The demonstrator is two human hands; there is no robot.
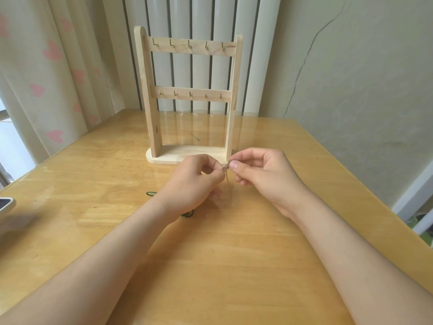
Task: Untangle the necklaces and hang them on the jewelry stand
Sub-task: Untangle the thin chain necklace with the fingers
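Observation:
A wooden jewelry stand (187, 97) stands upright at the back middle of the table, with two rails of small metal hooks, all bare. Just in front of its base, my left hand (192, 184) and my right hand (262, 177) pinch a thin pale necklace chain (226, 171) between their fingertips; the chain hangs down a short way between them. A dark green cord necklace (151, 194) lies on the table under my left wrist, showing again as a loop near my forearm; most of it is hidden.
The wooden table (210, 266) has a glossy top. A phone-like device (5, 205) lies at the left edge. A heart-print curtain (54, 78) hangs at the left, a radiator (203, 19) stands behind the stand, and a wall runs along the right.

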